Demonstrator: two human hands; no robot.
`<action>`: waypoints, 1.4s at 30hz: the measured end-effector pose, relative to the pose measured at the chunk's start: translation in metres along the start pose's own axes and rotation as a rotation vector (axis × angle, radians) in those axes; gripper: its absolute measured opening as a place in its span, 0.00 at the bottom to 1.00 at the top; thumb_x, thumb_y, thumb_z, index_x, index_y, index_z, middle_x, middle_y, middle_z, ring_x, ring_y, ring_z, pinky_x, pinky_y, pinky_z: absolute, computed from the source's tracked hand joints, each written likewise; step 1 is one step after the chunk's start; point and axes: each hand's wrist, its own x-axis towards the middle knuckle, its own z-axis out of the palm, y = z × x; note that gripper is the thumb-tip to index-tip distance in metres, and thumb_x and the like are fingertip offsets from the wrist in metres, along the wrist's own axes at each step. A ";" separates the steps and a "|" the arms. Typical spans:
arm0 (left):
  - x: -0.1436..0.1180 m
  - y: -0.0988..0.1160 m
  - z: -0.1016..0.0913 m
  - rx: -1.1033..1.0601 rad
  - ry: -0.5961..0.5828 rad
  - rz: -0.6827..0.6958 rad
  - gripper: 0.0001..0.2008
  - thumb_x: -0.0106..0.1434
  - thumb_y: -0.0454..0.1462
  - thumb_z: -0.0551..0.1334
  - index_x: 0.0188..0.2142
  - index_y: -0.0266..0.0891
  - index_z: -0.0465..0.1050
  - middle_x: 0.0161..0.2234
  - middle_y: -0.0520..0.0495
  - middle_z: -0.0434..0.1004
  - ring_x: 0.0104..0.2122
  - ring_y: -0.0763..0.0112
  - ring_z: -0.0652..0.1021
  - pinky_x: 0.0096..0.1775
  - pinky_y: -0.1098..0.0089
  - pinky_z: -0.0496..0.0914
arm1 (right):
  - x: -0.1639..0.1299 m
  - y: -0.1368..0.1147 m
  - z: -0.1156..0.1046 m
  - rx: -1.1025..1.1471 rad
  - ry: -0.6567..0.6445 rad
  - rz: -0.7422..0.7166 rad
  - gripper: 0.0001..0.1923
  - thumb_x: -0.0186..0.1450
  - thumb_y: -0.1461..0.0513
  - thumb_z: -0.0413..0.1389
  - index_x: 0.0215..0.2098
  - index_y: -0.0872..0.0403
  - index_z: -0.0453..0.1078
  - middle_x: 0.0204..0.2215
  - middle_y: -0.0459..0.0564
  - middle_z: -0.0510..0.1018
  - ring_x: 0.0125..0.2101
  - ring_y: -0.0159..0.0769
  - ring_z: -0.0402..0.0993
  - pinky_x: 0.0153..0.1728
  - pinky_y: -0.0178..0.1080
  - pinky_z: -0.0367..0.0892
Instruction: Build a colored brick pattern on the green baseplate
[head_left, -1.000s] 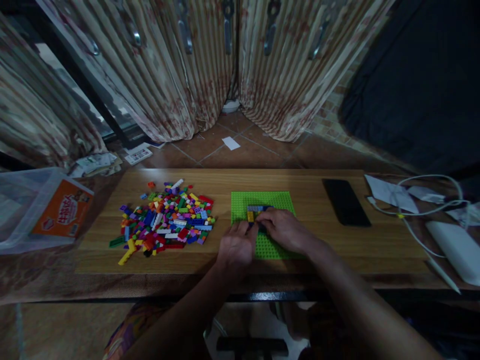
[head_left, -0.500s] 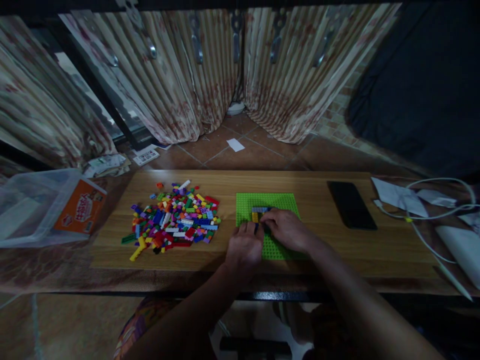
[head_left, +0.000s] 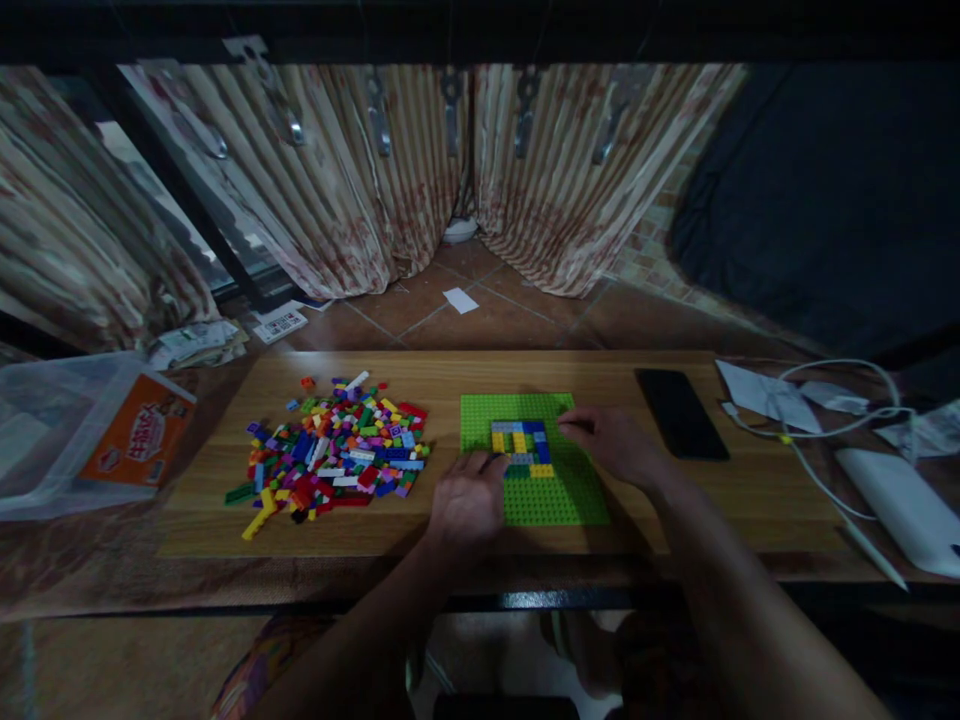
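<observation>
Resting with fingers bent at the near-left edge of a low patch of yellow, blue and grey plastic bricks, the left hand could, if it pushed sideways, loosen a piece or slide the flat green studded plastic baseplate beneath; whether it pinches a brick is hidden. The patch lies between the hands. Slightly farther, on the right, the right hand hovers just beside it, fingertips drawn close; I cannot tell if they hold anything, but a careless brush could dislodge bricks.
</observation>
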 end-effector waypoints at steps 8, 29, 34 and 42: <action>0.005 -0.013 -0.017 -0.195 0.149 -0.152 0.17 0.67 0.35 0.51 0.52 0.40 0.69 0.43 0.45 0.77 0.39 0.68 0.77 0.43 0.69 0.70 | -0.006 -0.011 0.016 -0.113 -0.162 -0.012 0.13 0.62 0.54 0.55 0.32 0.54 0.75 0.28 0.49 0.80 0.30 0.37 0.74 0.31 0.38 0.62; -0.015 -0.153 -0.102 -0.285 0.203 -0.355 0.15 0.51 0.30 0.56 0.34 0.37 0.79 0.29 0.48 0.79 0.28 0.69 0.76 0.33 0.72 0.69 | -0.003 0.010 0.030 -0.106 -0.197 0.026 0.16 0.56 0.46 0.57 0.28 0.49 0.75 0.24 0.46 0.79 0.26 0.39 0.75 0.27 0.39 0.61; -0.016 -0.149 -0.101 -0.253 0.137 -0.315 0.15 0.51 0.28 0.56 0.34 0.38 0.79 0.32 0.47 0.80 0.31 0.68 0.77 0.36 0.71 0.70 | -0.002 0.011 0.030 -0.113 -0.214 0.026 0.17 0.56 0.45 0.57 0.27 0.49 0.75 0.23 0.46 0.78 0.25 0.40 0.75 0.26 0.39 0.62; -0.005 -0.117 -0.083 -0.077 -0.044 -0.085 0.12 0.48 0.29 0.58 0.29 0.41 0.79 0.31 0.47 0.79 0.36 0.64 0.77 0.41 0.69 0.69 | -0.004 0.006 0.028 -0.114 -0.199 0.025 0.16 0.56 0.47 0.57 0.26 0.49 0.74 0.22 0.45 0.78 0.25 0.39 0.74 0.26 0.39 0.62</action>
